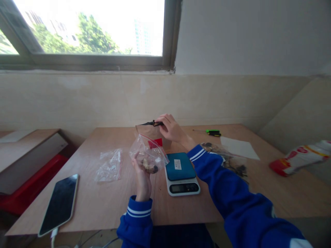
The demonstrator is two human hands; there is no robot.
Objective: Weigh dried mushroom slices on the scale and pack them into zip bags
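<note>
My left hand (142,177) is closed round a clear zip bag (144,151), which holds several pale and dark-brown dried pieces that look like mushrooms. At the mouth of a brown paper bag (144,131) with a red label, my right hand (172,129) has its fingers closed on a thin dark piece (158,123); its kind is unclear. The paper bag stands at the back of the table, partly hidden by the zip bag. Just right of my left hand lies a white kitchen scale (182,189) with a blue top.
On the left of the table (88,203) lie a clear zip bag (110,165) and a phone (60,199) on a cable. Filled bags (235,163) lie beyond my right forearm, near white paper (240,146) and screwdrivers (213,133). A red-and-white bottle (297,158) is at far right.
</note>
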